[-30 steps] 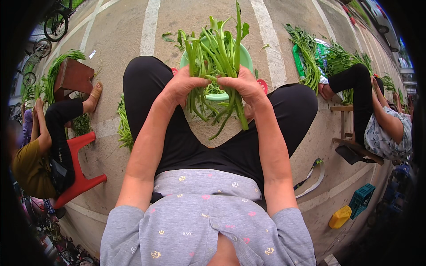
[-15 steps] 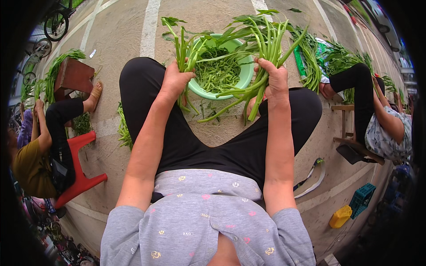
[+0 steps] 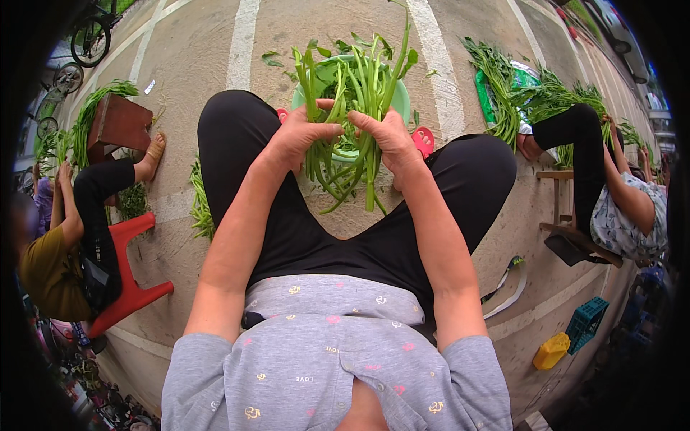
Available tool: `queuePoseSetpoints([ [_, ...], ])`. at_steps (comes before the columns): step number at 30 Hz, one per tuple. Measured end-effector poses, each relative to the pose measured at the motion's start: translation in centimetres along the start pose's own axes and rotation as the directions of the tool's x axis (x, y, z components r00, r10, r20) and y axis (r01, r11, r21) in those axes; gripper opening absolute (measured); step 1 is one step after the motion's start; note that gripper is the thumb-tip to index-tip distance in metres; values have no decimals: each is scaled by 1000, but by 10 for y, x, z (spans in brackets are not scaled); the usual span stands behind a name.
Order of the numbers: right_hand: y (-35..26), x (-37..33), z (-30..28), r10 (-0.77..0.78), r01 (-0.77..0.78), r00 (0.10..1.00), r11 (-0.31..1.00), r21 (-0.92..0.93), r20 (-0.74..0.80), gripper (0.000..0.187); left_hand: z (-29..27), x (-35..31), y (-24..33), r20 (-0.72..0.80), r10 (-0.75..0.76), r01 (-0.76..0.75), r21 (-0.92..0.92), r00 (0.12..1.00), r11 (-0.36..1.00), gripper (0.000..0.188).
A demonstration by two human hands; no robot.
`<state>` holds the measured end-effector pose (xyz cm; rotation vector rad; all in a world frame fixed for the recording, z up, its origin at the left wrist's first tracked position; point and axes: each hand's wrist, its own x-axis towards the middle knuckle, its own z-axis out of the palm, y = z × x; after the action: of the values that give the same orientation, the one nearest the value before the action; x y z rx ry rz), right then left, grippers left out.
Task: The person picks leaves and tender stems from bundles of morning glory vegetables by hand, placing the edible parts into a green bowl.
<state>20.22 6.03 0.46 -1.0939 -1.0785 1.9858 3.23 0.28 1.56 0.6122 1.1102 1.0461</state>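
Note:
Between my knees, my left hand [image 3: 298, 135] is closed round a thin bunch of leafy green stems that look like water spinach. Close beside it, my right hand [image 3: 392, 142] grips a thicker bunch of water spinach [image 3: 368, 90], its thumb pointing toward the left hand. The two bunches stand nearly side by side, leafy tops pointing away and cut ends hanging toward me. Beneath and beyond them sits a pale green basin [image 3: 404, 104], mostly hidden by hands and stems, with picked greens inside.
A red slipper [image 3: 424, 141] shows by my right knee. More greens [image 3: 497, 90] lie on bags at the right, near a seated person on a wooden stool [image 3: 557, 174]. At the left, another person sits on a red plastic stool [image 3: 129, 276] by a reddish-brown box [image 3: 118, 123].
My hands have come together over the basin from either side, bringing both bunches inward. The right bunch now stands more upright and covers much of the basin.

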Motion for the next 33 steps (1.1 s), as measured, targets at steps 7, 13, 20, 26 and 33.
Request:
queuePoseSetpoints([
  [7,6,0,9,-59,54,998,983,177,23,31,-1,3,-4,-1,16,-16,67,1000,998,41],
  [13,-9,-1,-4,12,38,981,965,258,-192,20,-9,5,-3,-205,76,-77,1,976,997,34],
  [20,6,3,0,-86,93,995,985,144,-52,26,3,2,-2,7,24,-25,174,1000,985,32],
  [26,-1,-2,12,-84,100,994,963,250,-75,28,4,-1,-3,95,25,-43,185,995,982,27],
  [33,6,6,3,-30,30,1000,964,263,-1,31,3,-2,-3,74,-58,37,258,996,965,21],
])
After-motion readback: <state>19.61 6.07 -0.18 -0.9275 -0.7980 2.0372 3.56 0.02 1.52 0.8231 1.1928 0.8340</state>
